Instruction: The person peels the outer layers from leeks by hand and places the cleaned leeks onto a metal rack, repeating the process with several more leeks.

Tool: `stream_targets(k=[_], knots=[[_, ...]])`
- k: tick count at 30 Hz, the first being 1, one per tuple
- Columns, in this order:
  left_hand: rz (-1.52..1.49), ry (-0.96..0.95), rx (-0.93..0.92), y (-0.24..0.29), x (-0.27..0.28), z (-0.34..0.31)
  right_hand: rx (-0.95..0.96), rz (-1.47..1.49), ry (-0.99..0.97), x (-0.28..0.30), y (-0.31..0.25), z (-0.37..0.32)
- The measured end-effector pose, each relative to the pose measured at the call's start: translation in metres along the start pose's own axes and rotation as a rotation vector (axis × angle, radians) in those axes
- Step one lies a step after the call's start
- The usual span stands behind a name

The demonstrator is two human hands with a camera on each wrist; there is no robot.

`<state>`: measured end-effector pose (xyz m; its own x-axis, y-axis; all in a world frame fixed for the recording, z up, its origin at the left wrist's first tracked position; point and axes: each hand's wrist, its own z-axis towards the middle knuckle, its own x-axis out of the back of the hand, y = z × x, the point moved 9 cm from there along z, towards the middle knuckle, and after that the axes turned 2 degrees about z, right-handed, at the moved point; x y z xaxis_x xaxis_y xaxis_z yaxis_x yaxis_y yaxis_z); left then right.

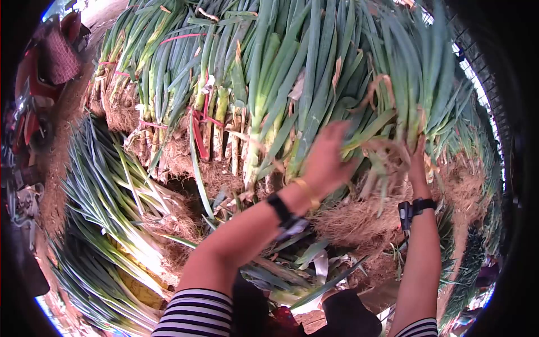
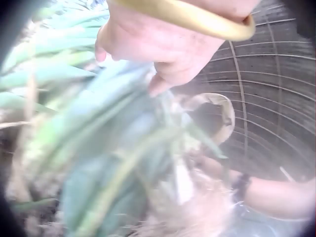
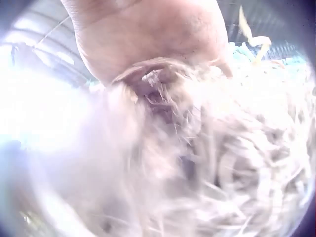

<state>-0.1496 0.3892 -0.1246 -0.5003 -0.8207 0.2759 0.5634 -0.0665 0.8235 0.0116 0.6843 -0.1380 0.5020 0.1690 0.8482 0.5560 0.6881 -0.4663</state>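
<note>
In the head view my right hand (image 1: 416,165) grips a bunch of leeks (image 1: 412,121) low on the stalks, from the right side. Long green leaves rise above it, and a shaggy mass of roots (image 1: 359,219) hangs below. To the left of this bunch is my left hand (image 1: 328,160), blurred, with thumb and fingers spread apart. A yellow-green leaf (image 1: 368,133) lies close by its fingers. Blue-green leaves (image 2: 113,118) pass under the left hand in the left wrist view. Pale, blurred roots (image 3: 247,153) fill much of the right wrist view, beneath the right palm.
Upright leeks (image 1: 216,112), some tied with red bands (image 1: 201,132), line the back. Others lie in a heap (image 1: 112,185) at the left. More rooted stalks (image 1: 457,185) stand at the right. Loose leaves (image 1: 281,275) cover the ground near the person. A red motorbike (image 1: 33,95) is at far left.
</note>
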Motion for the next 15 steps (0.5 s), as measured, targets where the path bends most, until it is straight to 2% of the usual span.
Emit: stream_targets(k=[1,2,4,5,6,7,8,10,12,13,14,15], knots=[[0.054,0.048,0.139,-0.033,0.025,-0.014,-0.017,-0.085,0.028,-0.009,-0.010,-0.009],[0.101,0.150,0.198,-0.069,0.048,-0.031,-0.025,-0.032,0.114,-0.004,-0.026,-0.006],[0.472,0.321,0.424,-0.117,0.107,-0.067,-0.027,-0.068,0.121,-0.009,-0.017,-0.001],[0.602,0.394,0.455,-0.145,0.126,-0.086,-0.036,-0.074,0.117,-0.007,-0.022,-0.006],[0.590,0.414,0.603,-0.175,0.136,-0.105,-0.101,-0.126,0.073,-0.007,-0.030,-0.011],[0.470,0.362,0.591,-0.208,0.132,-0.115,-0.165,-0.179,0.025,-0.007,-0.032,-0.015],[0.282,0.269,0.840,-0.235,0.120,-0.125,-0.167,-0.187,0.028,-0.003,-0.030,-0.017],[0.241,0.079,0.731,-0.275,0.096,-0.121,-0.052,-0.011,0.034,0.002,-0.037,-0.020],[0.173,0.002,0.707,-0.295,0.095,-0.119,-0.099,0.025,0.056,0.016,-0.070,-0.043],[0.109,-0.073,0.684,-0.289,0.090,-0.113,-0.005,-0.010,0.080,0.023,-0.091,-0.055],[-0.031,-0.044,0.701,-0.283,0.090,-0.112,0.086,-0.048,0.106,0.031,-0.112,-0.070],[-0.002,-0.096,0.629,-0.280,0.094,-0.110,0.128,-0.007,0.093,0.035,-0.134,-0.089]])
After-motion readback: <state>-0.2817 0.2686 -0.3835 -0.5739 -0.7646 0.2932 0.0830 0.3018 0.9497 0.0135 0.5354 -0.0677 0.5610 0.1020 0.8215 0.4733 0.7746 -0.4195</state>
